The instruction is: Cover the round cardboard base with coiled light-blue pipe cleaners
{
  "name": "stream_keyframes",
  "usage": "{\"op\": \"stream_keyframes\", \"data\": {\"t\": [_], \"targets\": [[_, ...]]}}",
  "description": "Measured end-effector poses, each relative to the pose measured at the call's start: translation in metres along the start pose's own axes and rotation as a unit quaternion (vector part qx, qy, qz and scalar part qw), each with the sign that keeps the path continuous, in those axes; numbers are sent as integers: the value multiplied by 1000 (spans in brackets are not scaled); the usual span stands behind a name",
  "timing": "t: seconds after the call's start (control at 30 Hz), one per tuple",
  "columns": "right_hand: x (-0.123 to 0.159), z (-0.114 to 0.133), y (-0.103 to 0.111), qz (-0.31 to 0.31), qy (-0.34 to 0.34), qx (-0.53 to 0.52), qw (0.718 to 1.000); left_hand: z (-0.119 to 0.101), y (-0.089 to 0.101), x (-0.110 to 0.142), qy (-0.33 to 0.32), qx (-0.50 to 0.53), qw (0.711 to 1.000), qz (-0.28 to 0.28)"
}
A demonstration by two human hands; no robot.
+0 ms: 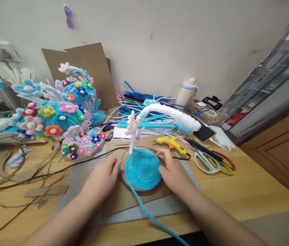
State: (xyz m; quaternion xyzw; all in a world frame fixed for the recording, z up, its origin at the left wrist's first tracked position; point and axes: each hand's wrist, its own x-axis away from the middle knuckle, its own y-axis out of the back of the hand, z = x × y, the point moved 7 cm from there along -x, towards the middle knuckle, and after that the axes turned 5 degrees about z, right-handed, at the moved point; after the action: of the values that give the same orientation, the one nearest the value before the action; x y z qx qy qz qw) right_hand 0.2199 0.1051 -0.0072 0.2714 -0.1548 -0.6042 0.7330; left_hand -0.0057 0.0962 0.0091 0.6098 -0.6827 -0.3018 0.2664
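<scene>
A round disc of coiled blue pipe cleaner [143, 168] lies on a cardboard sheet [123, 200] in front of me. A loose blue tail [154, 218] runs from it toward the table's near edge. A white fuzzy arched stem [170, 114] with small pink flowers rises from the disc's far rim. My left hand [103, 177] rests against the disc's left edge, fingers curled on the rim. My right hand [171, 171] presses the right edge, fingers bent against it.
A yellow glue gun [171, 142], scissors [207, 162] and a phone [203, 131] lie to the right. Flower-covered blue pipe-cleaner pieces [54, 112] stand at the left. Loose pipe cleaners [139, 109] pile at the back, with a bottle [186, 92]. Cardboard strips [11, 171] litter the left.
</scene>
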Motion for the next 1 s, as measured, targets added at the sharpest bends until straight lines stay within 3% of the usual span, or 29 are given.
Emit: {"op": "stream_keyframes", "data": {"t": [0.17, 0.27, 0.4, 0.5, 0.6, 0.67, 0.8, 1.0], "targets": [[27, -5, -13, 39, -10, -172, 984, 3, 2, -1, 23, -55, 998, 3], [52, -2, -20, 72, -31, -332, 940, 12, 2, -9, 15, -11, 1000, -20], [79, 2, -29, 134, -55, -411, 900, 19, -2, -20, -8, 93, 995, -25], [85, 4, -28, 150, -52, -350, 923, 19, -5, -23, -11, 102, 994, -25], [80, 8, -15, 116, -29, -184, 976, 17, -6, -22, -10, 99, 995, -27], [75, 19, -8, 92, 27, -60, 994, 15, -7, -21, -7, 95, 995, -29], [68, 41, -15, 119, 142, 100, 978, 13, -10, -21, 5, 99, 995, -16], [67, 42, -28, 157, 148, 135, 967, 12, -12, -21, -2, 123, 992, -20]]}}
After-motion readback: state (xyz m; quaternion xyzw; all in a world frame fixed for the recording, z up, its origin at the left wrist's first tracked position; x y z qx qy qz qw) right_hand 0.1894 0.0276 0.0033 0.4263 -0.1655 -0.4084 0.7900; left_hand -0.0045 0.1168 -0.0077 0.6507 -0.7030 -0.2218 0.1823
